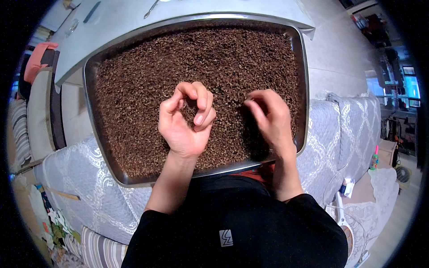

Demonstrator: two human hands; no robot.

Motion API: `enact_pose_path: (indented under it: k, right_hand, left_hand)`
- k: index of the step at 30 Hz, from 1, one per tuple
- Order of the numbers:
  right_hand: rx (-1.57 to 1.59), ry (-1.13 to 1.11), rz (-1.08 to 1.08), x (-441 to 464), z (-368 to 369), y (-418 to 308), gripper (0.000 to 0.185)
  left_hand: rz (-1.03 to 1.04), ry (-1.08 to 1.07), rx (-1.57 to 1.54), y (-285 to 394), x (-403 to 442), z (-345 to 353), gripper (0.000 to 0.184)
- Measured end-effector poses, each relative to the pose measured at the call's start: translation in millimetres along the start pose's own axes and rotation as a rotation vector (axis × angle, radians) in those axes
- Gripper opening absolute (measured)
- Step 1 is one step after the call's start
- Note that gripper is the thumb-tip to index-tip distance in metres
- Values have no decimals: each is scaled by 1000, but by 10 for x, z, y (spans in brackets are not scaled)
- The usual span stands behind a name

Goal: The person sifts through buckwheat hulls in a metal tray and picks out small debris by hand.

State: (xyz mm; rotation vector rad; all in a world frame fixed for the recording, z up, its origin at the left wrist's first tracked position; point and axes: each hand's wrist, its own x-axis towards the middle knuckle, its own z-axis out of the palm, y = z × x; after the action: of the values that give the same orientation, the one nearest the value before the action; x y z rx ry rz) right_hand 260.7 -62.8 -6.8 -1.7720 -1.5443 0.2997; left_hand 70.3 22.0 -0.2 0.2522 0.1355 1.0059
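Note:
A large metal tray (307, 89) rests in front of me, spread with small dried brown husks (201, 58) that look like Sichuan peppercorns. Over its middle is my left hand (187, 123), palm turned up and fingers curled round; whether the brown bits seen inside the curl are held or lie in the tray beyond, I cannot tell. To its right, my right hand (272, 118) hangs over the husks with thumb and fingers drawn together, slightly blurred. Anything between those fingertips is too small to make out.
A white table (178, 10) stands beyond the tray, with a spoon-like metal utensil (151, 10) on it. A grey patterned cover (330, 134) lies on both sides of me. At right are a white racket-shaped object (343, 219) and a pink-topped green bottle (374, 158).

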Motion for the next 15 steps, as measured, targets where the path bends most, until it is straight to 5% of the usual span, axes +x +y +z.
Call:
enact_pose_path:
  k: [5, 15]
  right_hand:
    - [400, 68, 399, 52, -191, -17, 16]
    - [518, 95, 462, -18, -352, 88, 15]
  left_hand:
    - [-1, 13, -17, -18, 18, 10, 34]
    - [-90, 83, -114, -51, 11, -6, 28]
